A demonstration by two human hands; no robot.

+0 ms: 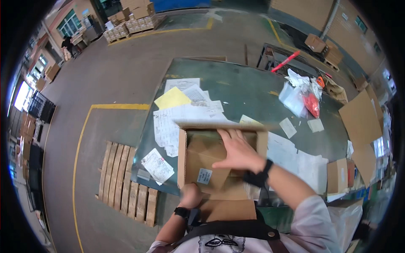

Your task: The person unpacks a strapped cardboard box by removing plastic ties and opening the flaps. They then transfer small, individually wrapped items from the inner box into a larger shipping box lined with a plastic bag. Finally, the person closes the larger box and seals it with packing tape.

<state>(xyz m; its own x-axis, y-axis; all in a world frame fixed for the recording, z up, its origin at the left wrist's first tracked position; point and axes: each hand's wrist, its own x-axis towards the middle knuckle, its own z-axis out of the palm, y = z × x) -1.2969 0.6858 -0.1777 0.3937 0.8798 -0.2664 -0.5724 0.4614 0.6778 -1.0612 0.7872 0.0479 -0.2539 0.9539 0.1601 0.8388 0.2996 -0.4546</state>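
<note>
Left hand (190, 195) at open cardboard box's (182, 156) near edge, right hand (237, 151) flat inside

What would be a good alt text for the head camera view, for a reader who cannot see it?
A person's right hand presses flat inside an open brown cardboard box on a dark green table, while the left hand rests at the box's near edge. White and yellow paper sheets lie around it.

left hand (190, 195): we see it blurred, grip unclear
box (219, 162): our right hand (237, 151) hides part of its inside
papers (185, 116): print too small
</note>
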